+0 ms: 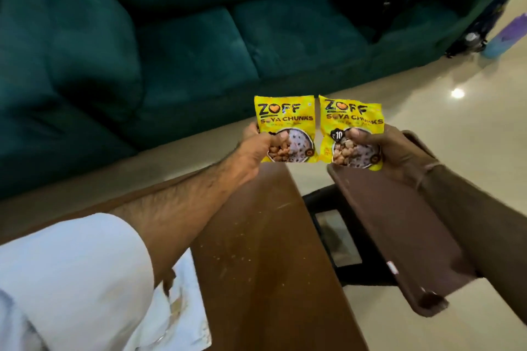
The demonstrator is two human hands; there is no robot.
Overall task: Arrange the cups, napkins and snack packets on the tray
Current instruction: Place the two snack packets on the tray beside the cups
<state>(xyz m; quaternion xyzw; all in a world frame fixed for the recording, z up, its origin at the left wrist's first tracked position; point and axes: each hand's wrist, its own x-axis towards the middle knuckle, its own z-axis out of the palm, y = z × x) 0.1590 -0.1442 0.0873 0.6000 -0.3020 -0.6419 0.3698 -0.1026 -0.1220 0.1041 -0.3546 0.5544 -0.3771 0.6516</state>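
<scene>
- While upright in the air beyond the far edge of the wooden table (pixel 271 236): left packet (pixel 283 128) pinched in left hand (pixel 256 148), right packet (pixel 351 129) pinched in right hand (pixel 399 151).
- Packets side by side, nearly touching.
- Brown tray (pixel 399 236) tilted directly under right hand, so nearer.
- Cups, napkins out of view.

packet (pixel 285 122) bottoms hidden (thumbs), small print blurred

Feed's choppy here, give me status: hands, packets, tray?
Left hand holds left packet; right hand holds right packet. Both packets upright, in the air. Brown tray tilted under right arm, bare. No cups or napkins visible.
</scene>
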